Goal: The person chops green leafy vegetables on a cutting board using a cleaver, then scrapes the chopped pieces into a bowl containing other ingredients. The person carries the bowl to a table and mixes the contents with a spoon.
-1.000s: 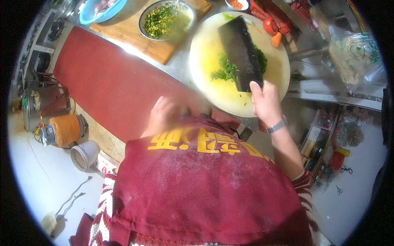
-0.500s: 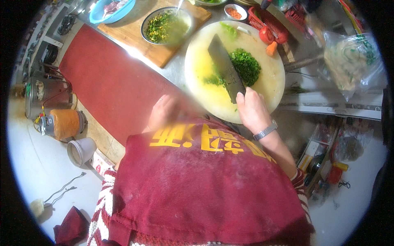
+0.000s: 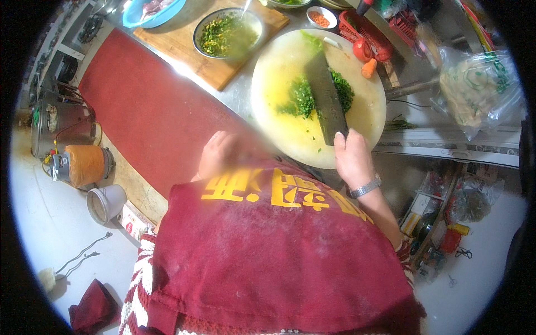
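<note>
Right hand gripping cleaver over greens; left hand off to the side

Hands well apart. Right hand (image 3: 353,159) clamped on the cleaver (image 3: 328,103), fingers wrapped round the handle, thumb lying up along it toward the blade. Back of hand mostly up. Wrist fairly straight, watch (image 3: 366,187) on it; forearm comes in from lower right and slants up-left. Blade runs away from the right hand, leaning slightly left, broad face showing from above. Blade lies across the greens (image 3: 302,96), chopped fine, some showing on each side of it. Can't tell if the edge touches the board (image 3: 365,100).

Greens sit ahead of the right hand, on the round board. Right hand is over the board's near edge.

Left hand (image 3: 218,153) is left of the right hand, by the upper left of the apron (image 3: 290,251), back of hand up, fingers bent and bunched. Its right side is blurred; can't tell if it holds anything. Not on the cleaver or greens.

Beyond the left hand: bowl (image 3: 254,28) of chopped mix on a wood board (image 3: 215,72), blue basin (image 3: 134,17) farther left. Beyond the right hand, past the blade: tomato (image 3: 363,50), carrot (image 3: 369,68). Bag (image 3: 474,92) well to its right. Both boards rest on the metal surface (image 3: 241,95).
</note>
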Demonstrator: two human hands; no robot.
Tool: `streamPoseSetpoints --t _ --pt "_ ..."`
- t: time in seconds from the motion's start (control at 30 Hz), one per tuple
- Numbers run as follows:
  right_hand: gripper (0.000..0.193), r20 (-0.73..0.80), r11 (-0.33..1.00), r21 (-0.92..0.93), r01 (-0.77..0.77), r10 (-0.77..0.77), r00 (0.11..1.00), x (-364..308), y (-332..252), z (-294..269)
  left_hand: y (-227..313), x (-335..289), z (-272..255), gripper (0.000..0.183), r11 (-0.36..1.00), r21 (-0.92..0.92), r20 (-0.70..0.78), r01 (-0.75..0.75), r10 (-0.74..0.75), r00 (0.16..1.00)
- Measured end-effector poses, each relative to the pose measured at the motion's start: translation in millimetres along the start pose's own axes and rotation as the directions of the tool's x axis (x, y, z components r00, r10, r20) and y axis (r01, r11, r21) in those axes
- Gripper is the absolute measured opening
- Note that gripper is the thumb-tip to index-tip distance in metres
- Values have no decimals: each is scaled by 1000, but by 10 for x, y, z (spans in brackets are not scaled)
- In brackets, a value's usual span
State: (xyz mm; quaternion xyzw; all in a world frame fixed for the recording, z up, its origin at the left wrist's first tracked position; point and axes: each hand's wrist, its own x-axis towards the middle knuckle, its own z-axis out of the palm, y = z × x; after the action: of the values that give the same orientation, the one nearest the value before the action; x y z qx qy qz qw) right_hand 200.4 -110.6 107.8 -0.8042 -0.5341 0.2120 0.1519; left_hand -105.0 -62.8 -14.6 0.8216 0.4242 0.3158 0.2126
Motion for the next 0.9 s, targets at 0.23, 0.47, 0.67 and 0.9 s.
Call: streamPoseSetpoints --t 0.23,0.47,0.67,0.9 --pt "32 -50 1000 -5 -2 2 999 -25 59 -55 -33 10 -15 28 991 133 86 -13 2 996" --pt "31 9 996 -80 36 -35 999 70 9 -25 -21 46 -66 27 998 35 18 -42 42 999" --pt "31 59 996 -67 66 -62 996 75 -38 37 -27 68 -112 26 998 48 26 -34 33 999" --pt "33 61 992 -66 111 -107 992 190 -102 84 -65 72 -103 26 995 75 37 -61 58 998"
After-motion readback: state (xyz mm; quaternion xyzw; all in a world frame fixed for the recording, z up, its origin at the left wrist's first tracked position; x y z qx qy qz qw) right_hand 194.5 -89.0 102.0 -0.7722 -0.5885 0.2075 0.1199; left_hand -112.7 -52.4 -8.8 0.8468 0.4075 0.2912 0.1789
